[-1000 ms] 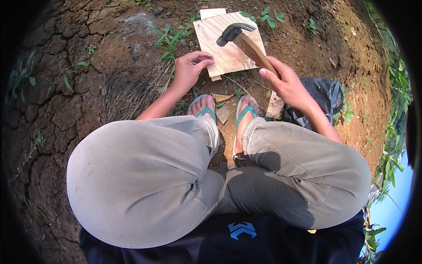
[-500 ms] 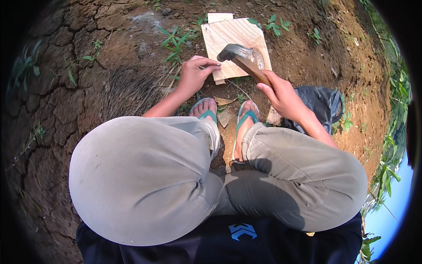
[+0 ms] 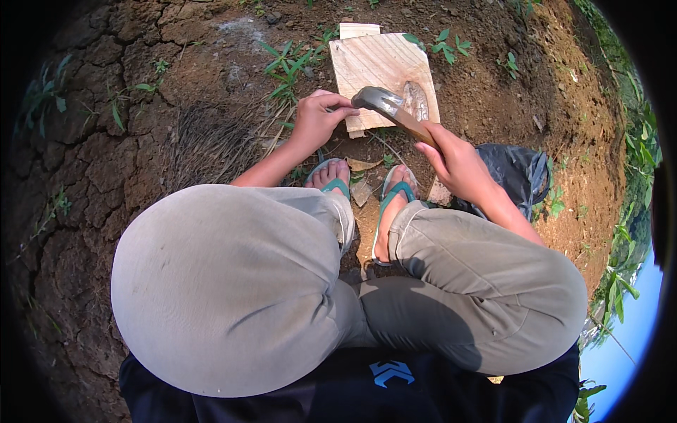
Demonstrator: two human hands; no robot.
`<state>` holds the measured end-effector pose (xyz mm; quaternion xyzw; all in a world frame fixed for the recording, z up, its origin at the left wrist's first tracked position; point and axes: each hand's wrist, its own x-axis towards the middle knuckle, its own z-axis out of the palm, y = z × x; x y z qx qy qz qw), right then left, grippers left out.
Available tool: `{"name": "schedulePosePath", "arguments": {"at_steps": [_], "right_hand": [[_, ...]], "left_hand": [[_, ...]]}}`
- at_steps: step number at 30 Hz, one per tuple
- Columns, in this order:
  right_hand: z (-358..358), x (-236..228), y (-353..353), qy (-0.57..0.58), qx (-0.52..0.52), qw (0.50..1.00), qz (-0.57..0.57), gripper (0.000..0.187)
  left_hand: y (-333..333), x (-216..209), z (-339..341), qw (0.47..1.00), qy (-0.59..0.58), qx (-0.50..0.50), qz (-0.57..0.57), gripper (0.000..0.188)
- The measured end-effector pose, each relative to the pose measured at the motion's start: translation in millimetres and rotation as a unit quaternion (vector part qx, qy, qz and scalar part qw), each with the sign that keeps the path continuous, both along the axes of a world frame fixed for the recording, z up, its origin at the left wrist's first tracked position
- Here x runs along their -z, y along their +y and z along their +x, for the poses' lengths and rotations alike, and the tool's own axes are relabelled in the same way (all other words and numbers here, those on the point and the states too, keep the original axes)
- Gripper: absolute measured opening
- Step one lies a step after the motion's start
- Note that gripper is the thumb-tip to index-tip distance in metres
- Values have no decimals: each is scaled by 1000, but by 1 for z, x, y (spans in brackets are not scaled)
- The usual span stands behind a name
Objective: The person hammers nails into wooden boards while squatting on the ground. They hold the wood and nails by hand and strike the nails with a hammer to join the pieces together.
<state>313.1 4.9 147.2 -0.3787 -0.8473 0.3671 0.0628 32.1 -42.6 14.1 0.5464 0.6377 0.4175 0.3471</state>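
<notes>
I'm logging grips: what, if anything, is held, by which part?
The right hand holds the hammer by its handle; whether the left hand pinches anything is unclear.

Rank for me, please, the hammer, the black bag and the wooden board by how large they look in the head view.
1. Wooden board
2. Black bag, though partly hidden
3. Hammer, its handle partly covered by the right hand

Cracked brown soil (image 3: 92, 162), blue sky (image 3: 635, 324)
</notes>
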Motion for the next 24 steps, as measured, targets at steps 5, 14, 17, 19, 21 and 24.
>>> {"name": "schedulePosePath", "arguments": {"at_steps": [5,14,17,19,21,24], "right_hand": [[-5,0,-6,-7,1,1000,10,37],[-4,7,-14,20,5,1000,-20,38],[-3,21,-7,-21,-14,1000,7,38],[-2,19,-8,19,5,1000,3,38],[-4,12,-11,46,29,998,-11,38],[-2,17,-13,14,12,999,-35,39]], "left_hand": [[0,-4,-1,1000,2,0,-14,18],[-6,4,0,1000,-13,1,-21,20],[-5,3,0,999,-1,0,-42,18],[-5,6,-1,1000,-5,16,-16,18],[-11,9,-2,1000,-17,15,-4,17],[-11,9,1,1000,-28,0,-5,15]]}}
